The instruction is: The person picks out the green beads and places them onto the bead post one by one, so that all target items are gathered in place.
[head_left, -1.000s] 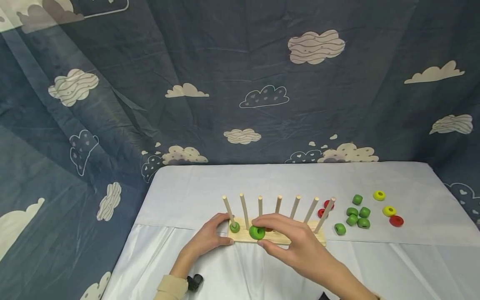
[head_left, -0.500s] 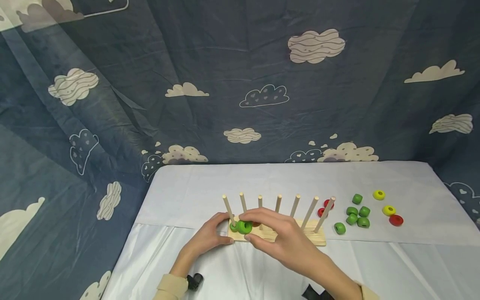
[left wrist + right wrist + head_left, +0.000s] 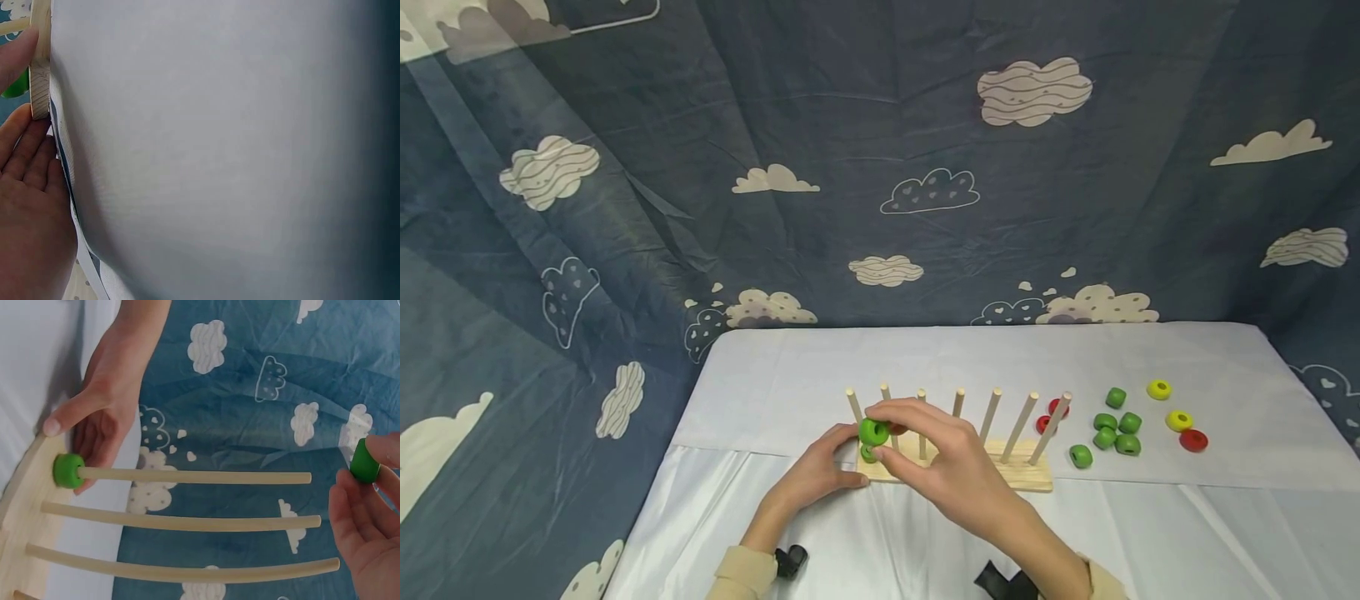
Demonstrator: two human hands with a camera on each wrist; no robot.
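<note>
My left hand (image 3: 816, 475) grips the left end of a wooden peg board (image 3: 1026, 475), thumb on its near edge and fingers behind. A green bead (image 3: 69, 470) sits at the foot of the leftmost peg (image 3: 200, 475). Between thumb and fingertips, my right hand (image 3: 951, 462) pinches another green bead (image 3: 873, 432), which covers part of that peg in the head view. From the right wrist, this bead appears beyond the peg's tip and apart from it. A bit of red (image 3: 897, 429) shows behind the held bead, among the right fingers; its shape is mostly hidden.
Several upright pegs (image 3: 990, 414) stand in a row along the board. To its right lie loose green beads (image 3: 1105, 438), yellow beads (image 3: 1178, 420) and a red bead (image 3: 1193, 441). More red beads (image 3: 1043, 425) lie behind the rightmost peg. White cloth (image 3: 925, 358) covers the table.
My right hand has carried the green bead leftward and up, from the middle of the board to the leftmost peg. The red bit has moved with it. My left hand stays in place.
</note>
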